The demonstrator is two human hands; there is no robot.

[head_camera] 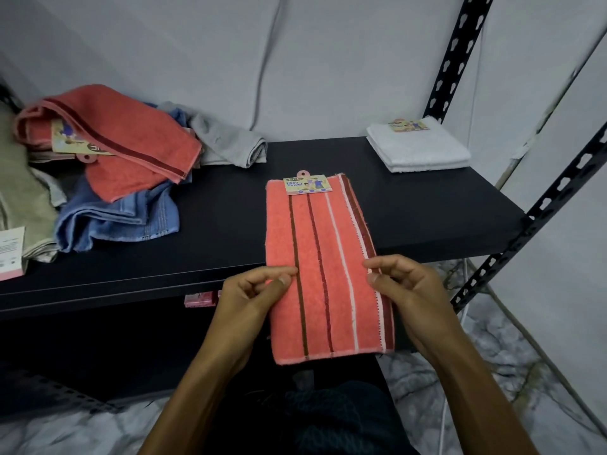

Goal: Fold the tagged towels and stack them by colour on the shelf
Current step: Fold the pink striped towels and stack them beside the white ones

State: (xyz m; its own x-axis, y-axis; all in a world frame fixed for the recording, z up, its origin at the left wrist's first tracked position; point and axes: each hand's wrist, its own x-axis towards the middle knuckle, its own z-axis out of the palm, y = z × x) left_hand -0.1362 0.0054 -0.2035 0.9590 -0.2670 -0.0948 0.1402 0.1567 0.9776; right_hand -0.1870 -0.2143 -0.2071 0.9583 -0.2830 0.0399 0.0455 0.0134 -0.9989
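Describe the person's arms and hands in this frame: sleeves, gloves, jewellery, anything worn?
Both forearms are bare up to the bottom edge of the frame, so no sleeves are in view. The left hand and right hand are bare too: no gloves, and no rings, watch or wristband visible. Short, plain fingernails. No markings, cables or sensors on either arm.

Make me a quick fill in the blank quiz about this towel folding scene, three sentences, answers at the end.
1. Both hands, left hand and right hand, pinch the long edges of the ____ striped towel.
2. The neatly folded stack at the shelf's far right corner is ____ towels.
3. In the unfolded pile, a ____ towel lies under another coral towel.

Answers: coral; white; blue
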